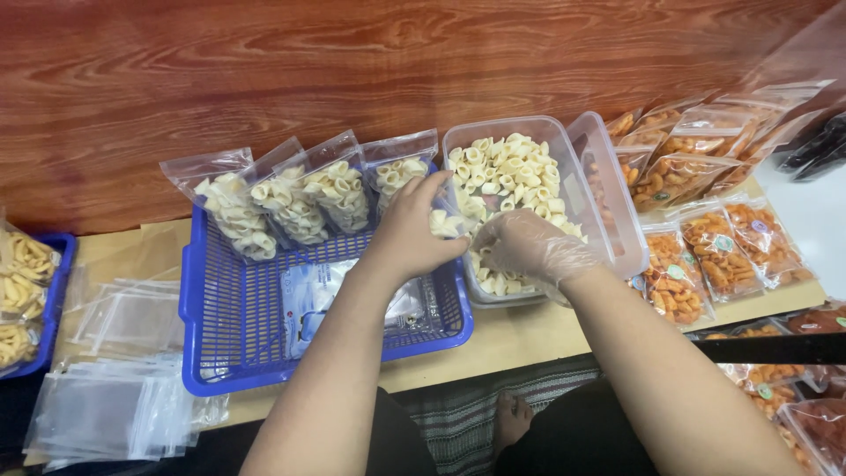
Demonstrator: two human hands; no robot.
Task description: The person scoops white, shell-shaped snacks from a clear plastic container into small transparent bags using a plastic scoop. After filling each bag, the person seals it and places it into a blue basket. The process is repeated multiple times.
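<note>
The left hand [407, 231] had its grip pinched shut on a small clear bag [443, 220] at the near-left edge of the clear tub [529, 132], and I'd guess that bag was light, floppy and slippery, so best held by the rim. The gloved right hand [529, 247] was curled over pale shell crackers [507, 172] that looked brittle. Couldn't tell how tightly it was closed or how full the bag was, since fingers covered it.

I count four clear zip bags of pale shell crackers [295, 198] standing at the blue basket's [207, 348] far end; clear bags of orange crackers [705, 189] with small round labels, right; empty clear bags [110, 410], near left; yellow cracker bags [22, 291], far left.
</note>
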